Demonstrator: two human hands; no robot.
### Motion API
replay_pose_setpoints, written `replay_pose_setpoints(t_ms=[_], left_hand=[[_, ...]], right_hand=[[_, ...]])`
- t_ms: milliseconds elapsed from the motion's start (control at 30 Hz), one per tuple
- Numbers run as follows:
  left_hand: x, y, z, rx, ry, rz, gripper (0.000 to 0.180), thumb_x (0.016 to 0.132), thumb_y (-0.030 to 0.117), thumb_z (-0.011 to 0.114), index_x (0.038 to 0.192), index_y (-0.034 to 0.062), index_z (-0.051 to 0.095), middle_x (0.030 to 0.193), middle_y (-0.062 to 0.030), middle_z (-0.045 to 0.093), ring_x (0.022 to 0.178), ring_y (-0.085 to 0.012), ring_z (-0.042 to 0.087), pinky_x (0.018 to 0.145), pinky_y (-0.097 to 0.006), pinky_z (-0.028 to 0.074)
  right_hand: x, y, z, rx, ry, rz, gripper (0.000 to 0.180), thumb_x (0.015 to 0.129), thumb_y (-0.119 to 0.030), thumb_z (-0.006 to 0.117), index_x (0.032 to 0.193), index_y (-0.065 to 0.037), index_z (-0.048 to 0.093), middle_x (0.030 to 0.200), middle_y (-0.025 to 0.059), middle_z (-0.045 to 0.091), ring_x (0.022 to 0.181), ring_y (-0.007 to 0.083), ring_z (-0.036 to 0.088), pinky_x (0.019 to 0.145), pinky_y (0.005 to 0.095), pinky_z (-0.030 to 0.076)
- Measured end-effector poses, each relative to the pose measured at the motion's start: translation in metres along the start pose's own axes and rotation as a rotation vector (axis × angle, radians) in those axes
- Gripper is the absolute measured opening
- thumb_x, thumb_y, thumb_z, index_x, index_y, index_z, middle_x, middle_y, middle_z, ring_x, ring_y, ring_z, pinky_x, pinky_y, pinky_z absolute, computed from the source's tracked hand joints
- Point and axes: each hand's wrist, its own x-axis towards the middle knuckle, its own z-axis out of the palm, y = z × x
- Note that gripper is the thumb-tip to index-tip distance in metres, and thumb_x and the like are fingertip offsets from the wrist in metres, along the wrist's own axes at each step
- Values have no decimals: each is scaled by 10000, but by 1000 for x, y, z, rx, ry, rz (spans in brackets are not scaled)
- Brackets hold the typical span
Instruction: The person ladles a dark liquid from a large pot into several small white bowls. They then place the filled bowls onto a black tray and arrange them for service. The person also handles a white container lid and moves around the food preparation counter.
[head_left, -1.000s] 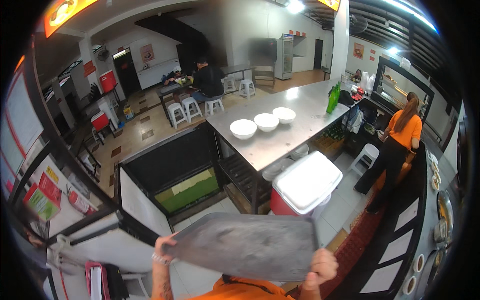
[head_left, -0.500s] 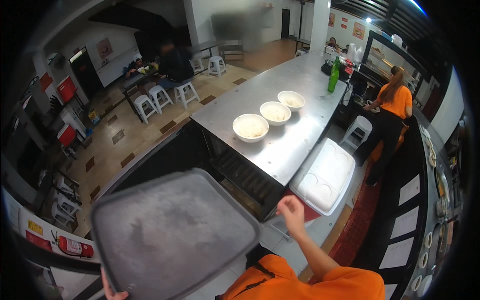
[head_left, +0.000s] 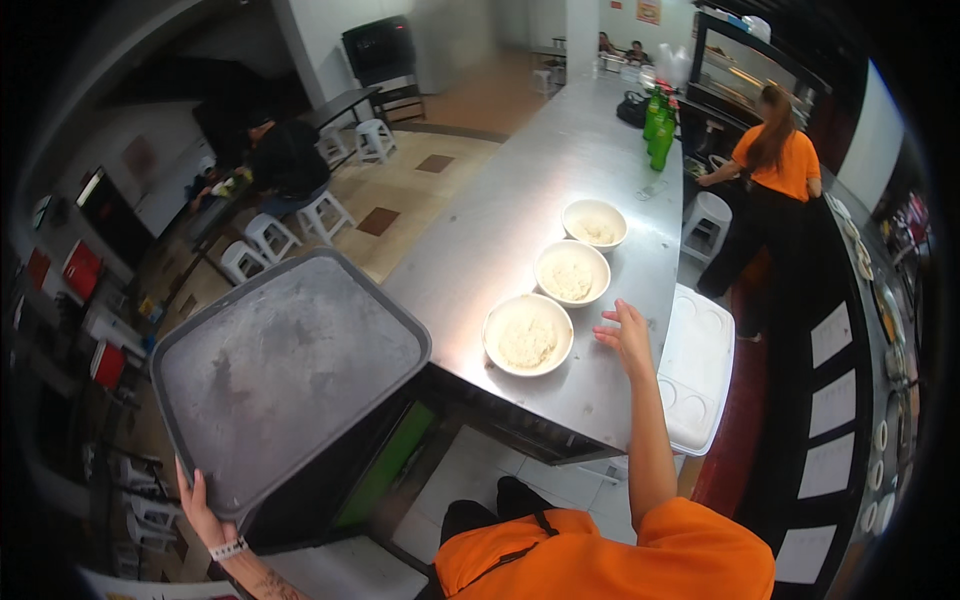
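Bowls [head_left: 567, 274] on steel counter [head_left: 520, 210]; tiled floor [head_left: 420, 190] beyond.

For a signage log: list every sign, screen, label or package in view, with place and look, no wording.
Dark screen: far wall, top centre, black rectangle.
Wall poster: top edge, orange-red rectangle.
Green bottles: far end of the steel counter, labels too small to tell.
White sheets: dark surface at right, a row of plain rectangles.

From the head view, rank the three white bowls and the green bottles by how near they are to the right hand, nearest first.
Measured from the right hand:
1. Nearest bowl, just to its left on the steel counter.
2. Middle bowl, up and left of the hand.
3. Far bowl, beyond the middle one.
4. Green bottles, far along the counter's right edge.
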Motion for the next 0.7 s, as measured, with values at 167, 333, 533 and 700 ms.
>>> replay_pose_setpoints(t_ms=[167, 333, 533, 700], left_hand=[[153, -99, 68, -123, -273, -53, 515, 942, 49, 531, 1428, 3, 367, 1355, -127, 495, 1164, -224, 528, 990, -347, 435], [250, -181, 150, -187, -410, -266, 510, 945, 32, 516, 1431, 13, 362, 1347, -123, 504, 1155, -230, 543, 967, -357, 466], [325, -242, 220, -245, -630, -445, 490, 944, -3, 497, 1418, 11, 374, 1337, -139, 511, 1142, -248, 558, 948, -352, 489], [375, -281, 265, -124, -651, -486, 436, 955, 56, 530, 1375, -7, 432, 1306, -129, 540, 1127, -223, 562, 921, -333, 494]], right_hand=[[43, -2, 17, 78, -55, 12, 525, 980, -324, 491, 1334, 53, 399, 1172, 204, 536, 759, 264, 667, 632, 303, 569], [45, -13, 37, -145, 23, 23, 416, 968, -244, 512, 1236, 73, 501, 1046, 165, 616, 717, 221, 675, 592, 268, 576], [57, -3, 37, -305, 170, -105, 305, 896, -116, 502, 1085, 101, 602, 892, 137, 665, 688, 178, 669, 579, 287, 590], [55, -26, 61, -278, 192, -98, 320, 881, -108, 491, 1091, 106, 606, 873, 129, 664, 693, 172, 668, 575, 291, 587]])
